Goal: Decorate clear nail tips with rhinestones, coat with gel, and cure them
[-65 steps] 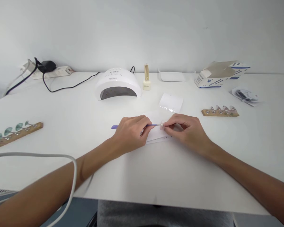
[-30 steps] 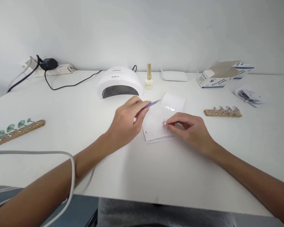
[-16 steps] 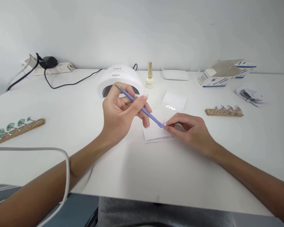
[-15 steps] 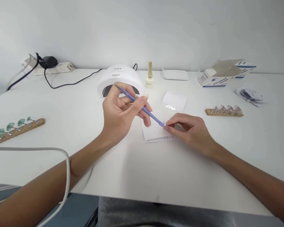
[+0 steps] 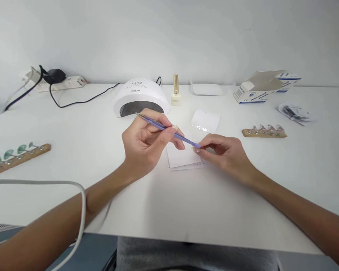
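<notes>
A slim purple nail tool (image 5: pixel 175 133) with a pointed metal end lies across the fingers of my left hand (image 5: pixel 144 146), which is closed on it. Its thicker purple end reaches the fingertips of my right hand (image 5: pixel 226 150). Thumb and forefinger there pinch a tiny, shiny, clear piece (image 5: pixel 197 149), mostly hidden by the fingers, so its kind cannot be told. Below both hands lie stacked white paper sheets (image 5: pixel 183 156). A clear packet (image 5: pixel 205 120) lies just beyond my right hand.
Behind my left hand stands a white nail lamp (image 5: pixel 141 90), with a gold-capped polish bottle (image 5: pixel 175 98) beside it. Wooden stands with nail tips are at left (image 5: pixel 22 160) and right (image 5: pixel 264 133). An alcohol pads box (image 5: pixel 251 96) stands back right. A white cable (image 5: pixel 83 203) crosses my left forearm.
The tool lies flatter now, its thick end slightly higher and further right at my right fingertips. My left hand has lowered a little. The whole view has shifted slightly.
</notes>
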### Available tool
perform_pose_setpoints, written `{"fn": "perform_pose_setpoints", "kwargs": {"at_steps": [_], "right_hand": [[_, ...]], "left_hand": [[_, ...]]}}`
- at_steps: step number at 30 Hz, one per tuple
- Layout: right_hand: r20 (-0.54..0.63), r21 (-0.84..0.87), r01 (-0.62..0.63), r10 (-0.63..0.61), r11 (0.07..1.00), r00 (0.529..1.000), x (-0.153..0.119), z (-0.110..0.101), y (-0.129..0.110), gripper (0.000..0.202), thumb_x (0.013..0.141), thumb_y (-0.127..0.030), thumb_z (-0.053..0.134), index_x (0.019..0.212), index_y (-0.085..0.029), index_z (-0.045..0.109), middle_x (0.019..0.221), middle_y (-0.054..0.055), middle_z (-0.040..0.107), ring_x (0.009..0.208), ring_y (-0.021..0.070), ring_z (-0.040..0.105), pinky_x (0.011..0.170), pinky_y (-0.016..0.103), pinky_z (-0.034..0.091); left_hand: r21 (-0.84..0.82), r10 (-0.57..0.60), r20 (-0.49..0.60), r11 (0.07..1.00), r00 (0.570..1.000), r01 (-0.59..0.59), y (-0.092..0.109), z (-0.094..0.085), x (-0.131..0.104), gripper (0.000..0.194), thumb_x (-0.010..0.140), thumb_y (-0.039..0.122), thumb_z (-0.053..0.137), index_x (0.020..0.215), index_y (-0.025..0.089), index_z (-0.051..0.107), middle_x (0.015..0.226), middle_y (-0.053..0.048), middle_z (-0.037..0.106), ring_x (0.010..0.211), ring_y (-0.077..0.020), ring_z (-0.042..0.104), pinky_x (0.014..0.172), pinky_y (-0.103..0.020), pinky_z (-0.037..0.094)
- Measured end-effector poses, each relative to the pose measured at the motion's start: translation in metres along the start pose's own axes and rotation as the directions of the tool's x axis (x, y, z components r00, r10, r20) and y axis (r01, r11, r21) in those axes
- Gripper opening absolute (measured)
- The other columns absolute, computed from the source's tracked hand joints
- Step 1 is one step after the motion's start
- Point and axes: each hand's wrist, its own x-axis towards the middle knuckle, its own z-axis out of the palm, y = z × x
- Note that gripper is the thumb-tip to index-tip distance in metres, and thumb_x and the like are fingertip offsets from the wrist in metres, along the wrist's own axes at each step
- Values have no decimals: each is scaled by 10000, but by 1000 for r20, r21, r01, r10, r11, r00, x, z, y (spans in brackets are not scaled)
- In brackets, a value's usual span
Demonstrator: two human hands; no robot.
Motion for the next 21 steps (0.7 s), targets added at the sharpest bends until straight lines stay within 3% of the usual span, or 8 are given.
{"fn": "perform_pose_setpoints", "kwargs": {"at_steps": [7,21], "right_hand": [[24,108,-67,65,992,998,0,-1,-3,107,769,-335,713,767,-230,695,764,8,652,729,163,585,634,294,472],[34,138,-25,20,990,999,0,-2,-2,58,798,-307,689,779,-253,695,765,-9,629,718,144,546,645,295,434]], "left_hand": [[28,-35,-43,999,998,36,2,-1,2,89,872,215,583,866,175,503,725,3,657,564,-159,688,522,-322,594],[-23,-24,-57,999,998,23,2,-4,2,91,858,205,615,869,194,525,699,22,604,572,-156,679,504,-323,580]]}}
